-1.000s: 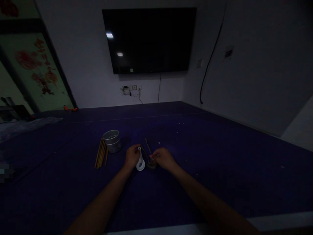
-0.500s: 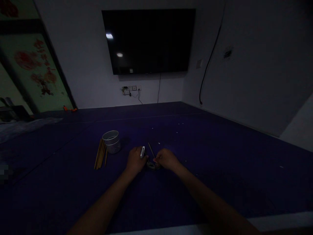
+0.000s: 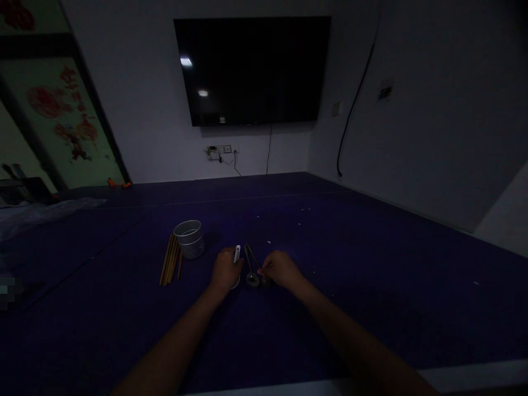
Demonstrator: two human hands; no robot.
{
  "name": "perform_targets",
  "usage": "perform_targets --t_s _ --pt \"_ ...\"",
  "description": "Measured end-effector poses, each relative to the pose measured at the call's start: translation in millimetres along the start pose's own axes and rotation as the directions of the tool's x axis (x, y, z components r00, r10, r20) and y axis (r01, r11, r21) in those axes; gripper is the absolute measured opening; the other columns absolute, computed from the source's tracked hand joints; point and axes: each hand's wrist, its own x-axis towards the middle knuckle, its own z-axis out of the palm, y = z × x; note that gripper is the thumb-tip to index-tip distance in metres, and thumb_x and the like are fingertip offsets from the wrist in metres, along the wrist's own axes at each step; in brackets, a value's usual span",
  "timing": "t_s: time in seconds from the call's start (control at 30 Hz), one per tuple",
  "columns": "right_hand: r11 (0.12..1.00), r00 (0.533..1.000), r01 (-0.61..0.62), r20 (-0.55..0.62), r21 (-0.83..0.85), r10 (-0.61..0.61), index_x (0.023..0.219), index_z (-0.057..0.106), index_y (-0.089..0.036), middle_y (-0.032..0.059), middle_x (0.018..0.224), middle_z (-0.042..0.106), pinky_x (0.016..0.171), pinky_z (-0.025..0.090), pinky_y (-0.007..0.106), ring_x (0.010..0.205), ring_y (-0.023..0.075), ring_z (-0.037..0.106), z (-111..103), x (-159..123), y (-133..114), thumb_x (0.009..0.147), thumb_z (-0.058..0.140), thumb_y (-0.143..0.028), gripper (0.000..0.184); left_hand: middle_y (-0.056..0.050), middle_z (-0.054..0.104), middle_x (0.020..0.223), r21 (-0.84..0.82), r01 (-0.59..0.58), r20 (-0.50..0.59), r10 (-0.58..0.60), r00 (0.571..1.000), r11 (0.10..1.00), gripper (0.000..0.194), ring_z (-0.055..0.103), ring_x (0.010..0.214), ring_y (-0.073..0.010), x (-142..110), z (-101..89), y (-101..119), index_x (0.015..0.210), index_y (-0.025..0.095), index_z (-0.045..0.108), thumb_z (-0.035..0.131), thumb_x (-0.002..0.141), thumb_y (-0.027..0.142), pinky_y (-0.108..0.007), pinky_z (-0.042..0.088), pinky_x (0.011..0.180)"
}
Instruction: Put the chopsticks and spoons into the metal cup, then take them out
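Observation:
My left hand [image 3: 225, 271] is closed around a spoon [image 3: 237, 253] with a pale, shiny handle; the handle sticks out past the fingers and a bit of its bowl edge shows below the thumb. Between my hands a metal spoon [image 3: 252, 280] lies on the purple surface, handle pointing away. Just right of it is a second spoon [image 3: 254, 256], its handle slanting towards my right hand [image 3: 281, 268]. The right fingertips are pinched on that second spoon, whose bowl is dim and partly hidden.
Left of my hands stands a metal cup [image 3: 188, 242] with a row of wooden sticks [image 3: 168, 261] beside it. Small white scraps [image 3: 269, 242] dot the purple surface [image 3: 371, 308]. A television [image 3: 256, 71] hangs on the far wall.
My left hand has shifted slightly left with the pale-handled spoon, away from the other spoons. The middle spoon now lies uncovered beside the right one. My right hand has hardly moved.

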Motion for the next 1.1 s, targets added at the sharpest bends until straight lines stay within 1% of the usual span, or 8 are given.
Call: perform_targets --t_s 0.1,0.17,0.37,0.53,0.73,0.87,0.97,1.1 --pt "1.0 1.0 0.001 -0.009 0.001 -0.001 0.064 0.073 -0.019 0.0043 0.066 0.072 0.048 0.034 0.021 0.059 0.0133 0.063 0.4 0.1 -0.6 0.069 0.072 -0.028 0.01 -0.011 0.068 0.095 -0.008 0.008 -0.002 -0.008 1.0 1.0 0.031 0.061 0.088 -0.0202 0.7 -0.1 -0.7 0.108 0.012 0.063 0.057 0.078 0.019 -0.029 0.043 0.078" --pt "1.0 1.0 0.001 -0.019 -0.014 -0.002 0.065 0.073 -0.019 0.0041 0.067 0.072 0.049 0.034 0.021 0.059 0.0131 0.063 0.6 0.1 -1.0 0.069 0.072 -0.029 0.01 -0.011 0.068 0.095 -0.007 0.007 -0.002 -0.007 1.0 1.0 0.034 0.062 0.091 -0.0211 0.9 0.4 -1.3 0.111 0.012 0.062 0.057 0.078 0.02 -0.029 0.043 0.079" --pt "0.999 1.0 0.02 -0.019 -0.026 -0.02 0.068 0.074 -0.019 0.0047 0.069 0.072 0.05 0.034 0.022 0.061 0.0137 0.064 1.6 -0.4 -2.5 0.071 0.07 -0.029 0.011 -0.017 0.062 0.118 0.016 0.034 0.014 -0.034 0.999 0.999 0.043 0.059 0.107 -0.0246 -0.7 0.9 -1.5 0.123 0.012 0.053 0.055 0.081 0.023 -0.03 0.041 0.088" --pt "0.999 0.999 0.035 0.0 0.004 -0.035 0.067 0.074 -0.019 0.0056 0.069 0.072 0.052 0.037 0.021 0.062 0.0145 0.065 3.9 0.2 -2.2 0.073 0.068 -0.027 0.012 -0.018 0.06 0.12 0.041 0.037 0.035 -0.038 0.999 0.998 0.048 0.058 0.11 -0.0269 -3.5 -0.7 -0.3 0.128 0.014 0.048 0.054 0.084 0.031 -0.031 0.041 0.088" --pt "0.999 0.999 0.031 -0.013 0.022 -0.031 0.069 0.074 -0.02 0.0049 0.07 0.072 0.053 0.038 0.021 0.063 0.0145 0.065 4.7 0.5 -1.7 0.073 0.067 -0.028 0.012 -0.019 0.055 0.129 0.068 0.015 0.047 -0.019 0.999 0.998 0.06 0.053 0.116 -0.0288 -7.0 -2.0 2.6 0.132 0.014 0.043 0.057 0.081 0.041 -0.032 0.04 0.091" --pt "1.0 0.999 0.03 -0.029 -0.004 -0.03 0.069 0.074 -0.02 0.005 0.07 0.072 0.054 0.039 0.022 0.064 0.0152 0.065 5.1 -0.7 -3.4 0.073 0.067 -0.029 0.012 -0.02 0.055 0.127 0.086 0.009 0.055 -0.013 0.998 0.996 0.06 0.054 0.115 -0.0298 -7.8 -2.8 3.5 0.132 0.013 0.043 0.057 0.081 0.041 -0.033 0.041 0.09" --pt "1.0 0.999 0.012 -0.038 0.003 -0.012 0.07 0.073 -0.019 0.0051 0.073 0.073 0.054 0.039 0.022 0.066 0.0153 0.066 5.4 -1.6 -4.4 0.073 0.067 -0.029 0.011 -0.02 0.055 0.128 0.099 0.006 0.063 -0.012 0.998 0.995 0.06 0.054 0.116 -0.0292 -7.8 -2.6 3.4 0.132 0.012 0.042 0.055 0.082 0.041 -0.033 0.04 0.091" --pt "1.0 0.999 0.023 -0.041 -0.012 -0.024 0.071 0.073 -0.019 0.0056 0.075 0.073 0.056 0.039 0.023 0.07 0.0164 0.066 4.6 -2.6 -5.8 0.072 0.068 -0.029 0.011 -0.019 0.055 0.128 0.099 0.01 0.044 -0.014 0.999 0.995 0.056 0.053 0.117 -0.0276 -6.4 -1.8 3.3 0.132 0.012 0.042 0.052 0.084 0.039 -0.032 0.04 0.092"
